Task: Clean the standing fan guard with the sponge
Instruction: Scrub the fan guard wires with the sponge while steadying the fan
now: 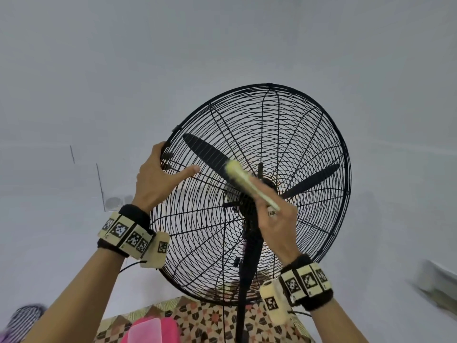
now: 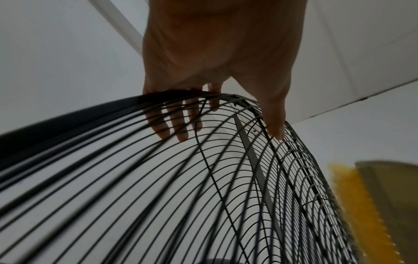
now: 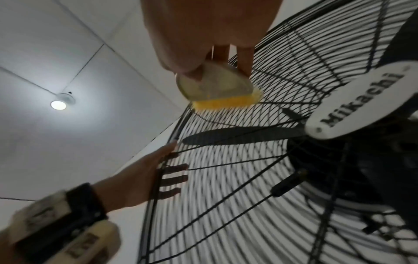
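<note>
The left hand (image 1: 155, 177) is gripping the left rim of the fan guard (image 1: 309, 134), with the fingers (image 2: 176, 125) hooked over the edge to the back side of the wires and the thumb lying on the front, probably so that the fan head is not turning or swinging away while it is being wiped. The right hand (image 1: 277, 219) is holding the sponge (image 1: 249, 184) between the thumb and the fingers, and its yellow side is lying against the front wires of the guard, to the upper left of the white centre badge (image 3: 364, 100). In the right wrist view the greenish side is facing the palm and the soft yellow side is facing the wires, which seems sensible for wiping thin wires. The sponge is looking a little blurred, so a stroke is likely going on. The black blades (image 1: 207, 151) are standing behind the wires. The fan pole (image 1: 247, 268) is going down to a patterned floor (image 1: 217, 315), where something pink (image 1: 153, 330) is lying near the person. How much of the guard is already clean, I cannot tell.
</note>
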